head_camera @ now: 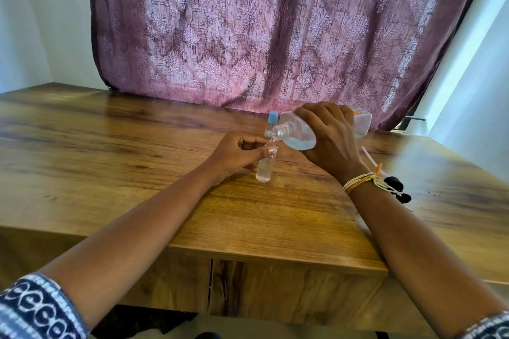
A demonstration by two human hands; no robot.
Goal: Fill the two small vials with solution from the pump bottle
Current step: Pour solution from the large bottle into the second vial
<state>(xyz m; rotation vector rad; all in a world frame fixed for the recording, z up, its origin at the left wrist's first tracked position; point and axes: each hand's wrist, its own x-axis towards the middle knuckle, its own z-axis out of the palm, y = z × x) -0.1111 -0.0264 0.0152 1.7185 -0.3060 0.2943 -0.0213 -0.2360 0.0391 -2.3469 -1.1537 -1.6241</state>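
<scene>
A clear plastic bottle (pixel 300 132), clamped in the right hand (pixel 330 140), is being tipped over an open clear vial (pixel 265 165) pinched upright by the left hand (pixel 237 154) on the wooden table (pixel 137 146).

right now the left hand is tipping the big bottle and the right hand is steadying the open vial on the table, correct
Hands are swapped. The head view shows the right hand tipping the big bottle, and the left hand steadying the open vial on the table.

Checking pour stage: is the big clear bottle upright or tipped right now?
Tipped. The large clear plastic bottle lies nearly horizontal in the right hand, its open threaded neck down-left over the small clear vial held by the left hand.
</scene>
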